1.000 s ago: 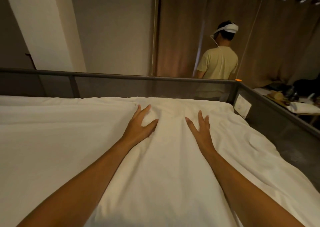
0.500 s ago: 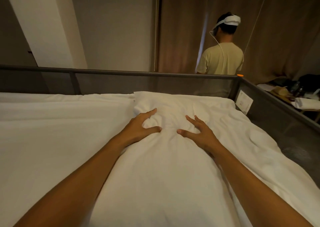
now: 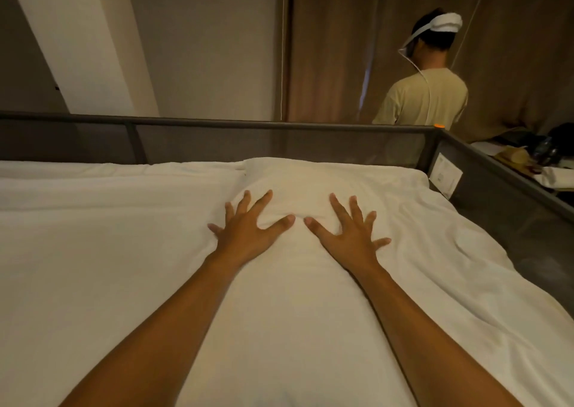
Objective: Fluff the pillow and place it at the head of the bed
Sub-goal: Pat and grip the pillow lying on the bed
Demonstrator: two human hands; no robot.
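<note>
A long white pillow (image 3: 298, 298) lies on the white bed (image 3: 102, 251), its far end close to the grey rail at the head. My left hand (image 3: 248, 229) presses flat on the pillow's upper part, fingers spread wide. My right hand (image 3: 349, 234) presses flat beside it, also spread, the two thumbs nearly touching. Neither hand grips the fabric. Both forearms stretch over the pillow's near half.
A grey mesh rail (image 3: 248, 125) runs along the bed's far end and down its right side (image 3: 503, 186). Behind it stands a person (image 3: 424, 96) wearing a white headset, back turned, before brown curtains. A cluttered surface (image 3: 528, 161) lies at the far right.
Half a second ago my fingers were bunching the pillow's fabric; now both hands have flattened out with fingers spread, and the pillow's far end looks smoother and plumper.
</note>
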